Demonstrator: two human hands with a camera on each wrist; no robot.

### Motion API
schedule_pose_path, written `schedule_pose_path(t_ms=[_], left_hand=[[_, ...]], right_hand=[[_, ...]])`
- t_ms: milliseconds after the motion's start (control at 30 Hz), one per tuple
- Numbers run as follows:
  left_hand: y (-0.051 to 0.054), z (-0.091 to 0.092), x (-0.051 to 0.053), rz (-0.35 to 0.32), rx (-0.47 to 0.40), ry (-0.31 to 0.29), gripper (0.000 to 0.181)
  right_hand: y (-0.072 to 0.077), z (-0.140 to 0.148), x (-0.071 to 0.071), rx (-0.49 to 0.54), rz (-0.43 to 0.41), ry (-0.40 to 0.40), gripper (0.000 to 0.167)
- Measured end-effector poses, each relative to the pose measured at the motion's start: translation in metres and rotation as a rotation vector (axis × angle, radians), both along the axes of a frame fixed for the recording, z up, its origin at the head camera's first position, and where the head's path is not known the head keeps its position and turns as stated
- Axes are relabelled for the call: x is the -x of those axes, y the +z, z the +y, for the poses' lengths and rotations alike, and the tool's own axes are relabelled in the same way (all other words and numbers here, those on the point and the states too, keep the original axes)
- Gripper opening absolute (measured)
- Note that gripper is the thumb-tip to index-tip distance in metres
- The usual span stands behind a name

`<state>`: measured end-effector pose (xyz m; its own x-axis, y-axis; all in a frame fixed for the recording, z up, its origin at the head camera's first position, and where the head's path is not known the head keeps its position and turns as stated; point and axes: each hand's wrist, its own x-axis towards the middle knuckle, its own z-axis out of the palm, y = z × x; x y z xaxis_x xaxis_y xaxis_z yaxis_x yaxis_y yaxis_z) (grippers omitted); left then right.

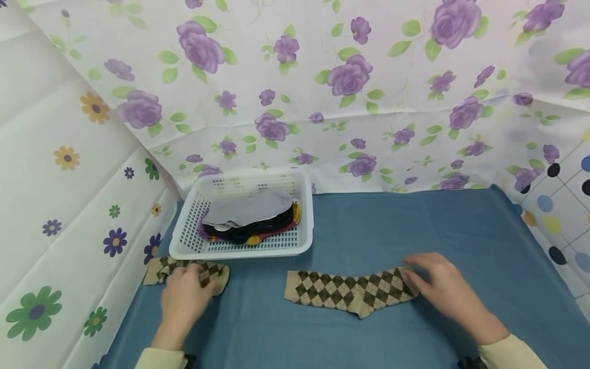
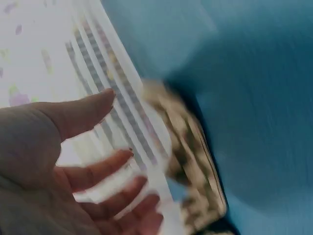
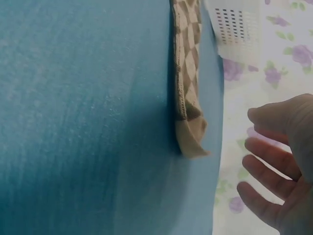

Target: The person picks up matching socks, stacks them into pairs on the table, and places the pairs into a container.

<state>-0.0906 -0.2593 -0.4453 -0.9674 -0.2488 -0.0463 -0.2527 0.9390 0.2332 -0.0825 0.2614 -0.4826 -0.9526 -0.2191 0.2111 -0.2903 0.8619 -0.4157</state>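
A tan sock (image 1: pixel 338 292) with a brown diamond pattern lies stretched out flat on the blue cloth, its heel toward me. By its right end is my right hand (image 1: pixel 444 287); in the right wrist view this hand (image 3: pixel 288 161) has spread, slightly bent fingers with nothing between them. A second sock (image 1: pixel 220 277) of the same pattern lies at the left, bunched up at its left part. Over it hovers my left hand (image 1: pixel 184 297), hiding its middle. The left wrist view shows that hand (image 2: pixel 88 171) with thumb and fingers apart, clear of the blurred sock (image 2: pixel 188 152).
A white perforated basket (image 1: pixel 239 252) stands at the back left, just behind the left sock. Several folded garments (image 1: pixel 249 210), grey on top, are stacked inside it. Flowered sheets (image 1: pixel 295 102) rise behind and at both sides of the blue cloth (image 1: pixel 392 225).
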Motion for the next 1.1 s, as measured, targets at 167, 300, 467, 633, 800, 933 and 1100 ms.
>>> schedule_pose_path(t_ms=[167,300,467,633,800,933,1100], left_hand=[[0.0,-0.032,0.007,-0.065,-0.036,0.115,0.11],[-0.006,-0.044,0.014,-0.144,-0.088,0.117,0.122],[-0.017,-0.049,0.023,-0.234,-0.094,0.068,0.126],[-0.029,-0.052,0.031,-0.26,-0.099,-0.012,0.125],[-0.033,-0.046,0.028,-0.216,-0.089,-0.104,0.095],[-0.028,-0.031,0.02,-0.172,-0.035,-0.184,0.062],[-0.022,-0.008,0.01,-0.144,-0.077,-0.248,0.028]], right_hand=[[0.0,0.002,0.003,-0.012,0.12,0.011,0.037],[0.004,0.002,0.002,-0.014,0.192,0.039,0.041],[0.01,0.0,0.0,-0.014,0.232,0.06,0.043],[0.011,-0.001,0.0,-0.01,0.247,0.074,0.041],[0.012,-0.003,-0.001,-0.011,0.248,0.077,0.038],[0.012,-0.005,-0.002,-0.009,0.241,0.09,0.035],[0.013,-0.009,-0.002,0.002,0.233,0.106,0.033]])
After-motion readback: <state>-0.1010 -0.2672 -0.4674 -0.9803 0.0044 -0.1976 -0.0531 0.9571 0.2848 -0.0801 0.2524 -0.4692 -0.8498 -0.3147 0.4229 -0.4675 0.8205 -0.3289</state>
